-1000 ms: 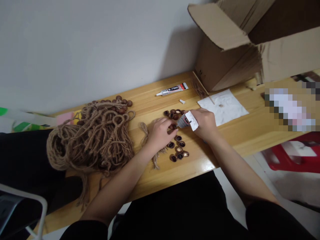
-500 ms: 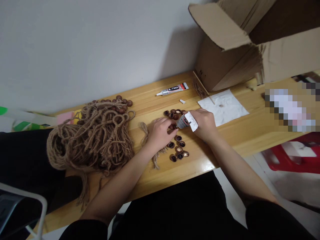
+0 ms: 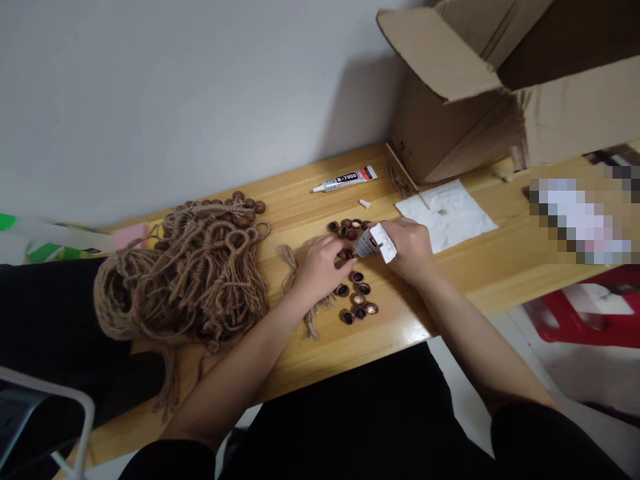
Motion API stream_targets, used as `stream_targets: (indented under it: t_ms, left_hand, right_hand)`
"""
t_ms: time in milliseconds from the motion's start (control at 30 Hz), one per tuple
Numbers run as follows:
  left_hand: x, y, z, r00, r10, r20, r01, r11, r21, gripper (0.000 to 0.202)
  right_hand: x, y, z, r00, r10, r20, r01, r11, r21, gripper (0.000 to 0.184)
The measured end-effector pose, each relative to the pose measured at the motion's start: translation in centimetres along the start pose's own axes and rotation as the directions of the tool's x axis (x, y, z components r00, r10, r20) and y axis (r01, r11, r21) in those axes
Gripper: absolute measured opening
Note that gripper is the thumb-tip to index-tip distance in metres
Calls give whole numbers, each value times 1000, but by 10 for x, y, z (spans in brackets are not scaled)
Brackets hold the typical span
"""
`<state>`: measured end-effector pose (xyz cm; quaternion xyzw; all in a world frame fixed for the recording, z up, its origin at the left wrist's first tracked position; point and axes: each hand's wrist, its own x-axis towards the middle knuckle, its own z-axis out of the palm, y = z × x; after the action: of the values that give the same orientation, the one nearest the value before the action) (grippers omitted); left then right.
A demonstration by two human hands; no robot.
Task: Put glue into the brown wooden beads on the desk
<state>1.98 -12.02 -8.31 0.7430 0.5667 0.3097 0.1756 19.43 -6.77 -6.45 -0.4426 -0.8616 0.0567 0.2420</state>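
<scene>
Gripped glue tube [image 3: 369,243] in right hand [image 3: 411,248] and brown shell [image 3: 348,254] in left hand [image 3: 321,265], with rope pile [image 3: 210,273] at left, cardboard box [image 3: 440,137] far right, table edge [image 3: 345,361] near.

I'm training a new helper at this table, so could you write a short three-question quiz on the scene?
1. Fill in: the right hand holds a ____.
2. True or false: the tube marked B-7000 lies nearer the wall than the small white cone does.
3. Multiple choice: where is the big rope pile relative to the left hand?
A) to its right
B) to its left
C) between the two hands

Key:
1. Grey tube
2. True
3. B
</scene>
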Motion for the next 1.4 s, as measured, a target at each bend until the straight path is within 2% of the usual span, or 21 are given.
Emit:
stream_targets:
  t_ms: [533,1100,1400]
  left_hand:
    - [0,1,0,1000,-11,1,11,1000,-15,14]
    - [0,0,0,1000,-3,-1,3,1000,-28,16]
    - [0,-2,0,1000,19,-13,-20,998,-57,18]
  right_hand:
    - [0,0,0,1000,9,2,-9,1000,25,21]
    - [0,-4,0,1000,-9,-24,9,1000,12,28]
    - [-2,0,1,996,-56,-73,58,998,25,26]
